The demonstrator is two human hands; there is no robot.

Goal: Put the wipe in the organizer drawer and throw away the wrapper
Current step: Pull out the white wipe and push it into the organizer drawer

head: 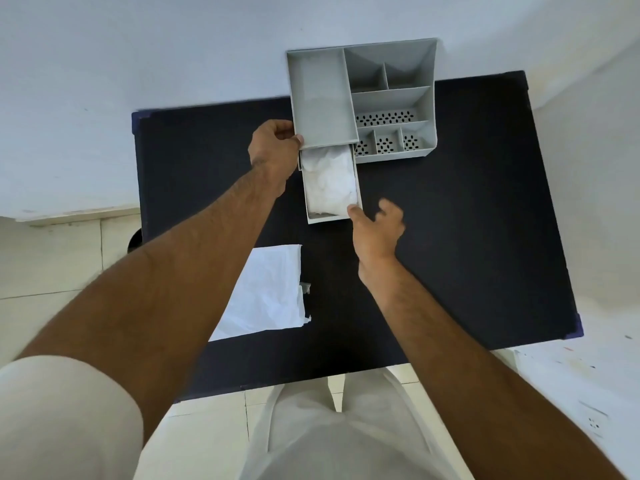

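Note:
A grey desk organizer (427, 98) stands at the far edge of the black table (467, 237). Its drawer (327, 219) is pulled out toward me, and a crumpled white wipe (330, 183) lies inside it. My left hand (273, 150) grips the organizer's front left corner, just above the drawer. My right hand (377, 230) is at the drawer's front right corner, thumb touching the rim, fingers spread and holding nothing. The white wrapper (266, 296) lies flat on the table near me, partly hidden by my left forearm.
A pale wall rises behind the table. Tiled floor shows left and in front of the table. A white surface with a socket (594, 424) sits at the lower right. A small torn grey scrap (305, 287) lies at the wrapper's right edge.

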